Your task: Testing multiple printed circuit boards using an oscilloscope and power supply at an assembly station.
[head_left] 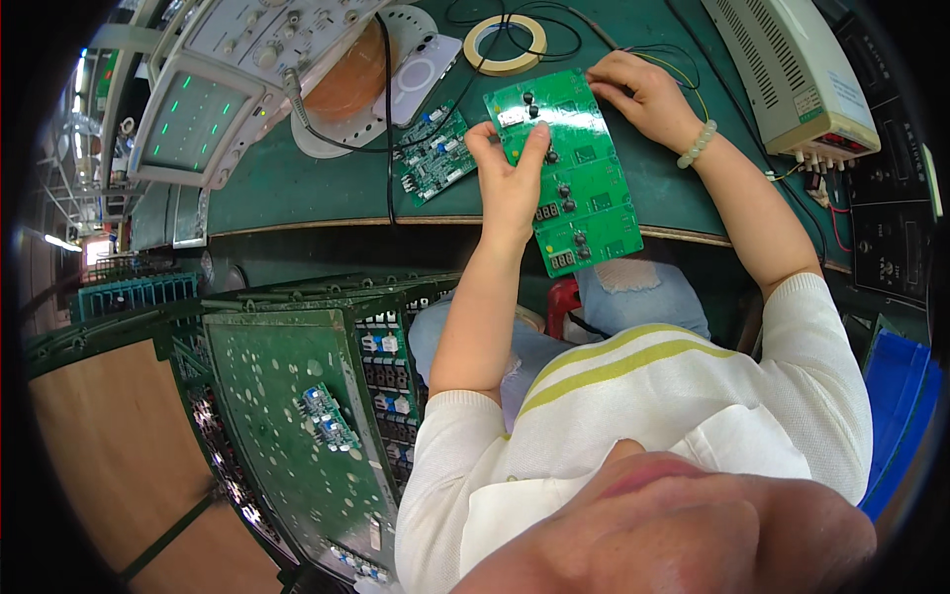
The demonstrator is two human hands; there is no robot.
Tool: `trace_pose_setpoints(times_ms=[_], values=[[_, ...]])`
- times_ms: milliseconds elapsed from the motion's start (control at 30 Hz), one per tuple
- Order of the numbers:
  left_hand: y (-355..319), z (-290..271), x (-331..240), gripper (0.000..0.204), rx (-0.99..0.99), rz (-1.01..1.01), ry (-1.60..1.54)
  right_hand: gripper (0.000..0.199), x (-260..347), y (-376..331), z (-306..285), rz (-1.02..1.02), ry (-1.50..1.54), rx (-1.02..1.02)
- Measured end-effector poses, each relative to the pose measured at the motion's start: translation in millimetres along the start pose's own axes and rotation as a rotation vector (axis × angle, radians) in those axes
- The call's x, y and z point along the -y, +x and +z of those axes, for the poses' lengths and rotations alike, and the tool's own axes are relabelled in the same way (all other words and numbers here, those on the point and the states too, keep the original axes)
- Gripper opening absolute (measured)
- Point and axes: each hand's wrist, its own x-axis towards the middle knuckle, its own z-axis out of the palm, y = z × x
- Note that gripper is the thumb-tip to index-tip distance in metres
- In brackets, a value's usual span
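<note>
A long green circuit board panel [599, 166] with small displays and black round parts is tilted over the bench's front edge. My left hand [510, 183] grips its left side, thumb lying on top and fingers hidden beneath. At the panel's upper right corner, my right hand [648, 99] has thumb and forefinger pinched together; whatever they hold is too small to make out. Thin wires [683, 64] and a cable pass just beyond that hand. Beside my left hand a smaller populated circuit board [435, 153] lies on the green bench mat [297, 188].
An oscilloscope [188, 124] with green traces stands at the left, its probe cable [346, 147] crossing the bench. A tape roll [505, 45] lies at the back. A beige power supply [792, 74] stands right. Board racks [287, 396] are at lower left, a blue bin [901, 416] at right.
</note>
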Motion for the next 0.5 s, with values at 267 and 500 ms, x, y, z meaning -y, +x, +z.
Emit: trace_pose_setpoints(times_ms=[267,500], values=[[-1,7,4,0.050,-0.060,0.035,-0.043,0.028,25,2,7,0.185,0.019,-0.094],[0,6,-11,0.023,-0.006,-0.106,-0.097,0.030,37,1,11,0.028,0.068,0.002]])
